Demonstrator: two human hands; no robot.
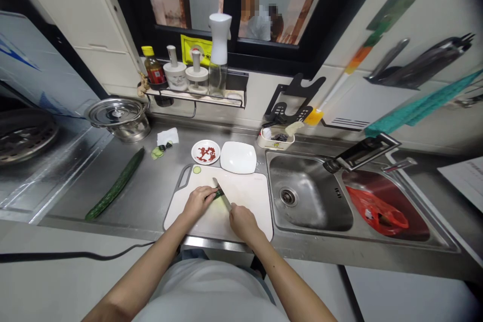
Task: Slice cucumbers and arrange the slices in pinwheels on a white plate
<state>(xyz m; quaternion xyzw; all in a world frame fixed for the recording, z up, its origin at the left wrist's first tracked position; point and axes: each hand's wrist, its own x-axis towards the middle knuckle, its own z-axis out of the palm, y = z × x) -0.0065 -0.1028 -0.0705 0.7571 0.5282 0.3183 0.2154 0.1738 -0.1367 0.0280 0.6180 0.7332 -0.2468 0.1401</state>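
Cucumber piece (219, 193) lies near the middle of the cutting board (258, 196), by the surface's (154, 181) front edge, held under the left grip (198, 201), while the right grip (241, 219) is wrapped round the knife (223, 194). Even slices call for knuckles guiding the blade, fingertips tucked back, and short level strokes. Fingers hide much of the piece; how deep the blade sits is hard to tell.

Lidded steel pot (133, 130); two white-lidded jars (175, 78) on wall shelf (204, 99); red bag (381, 214) in right sink basin (394, 193).
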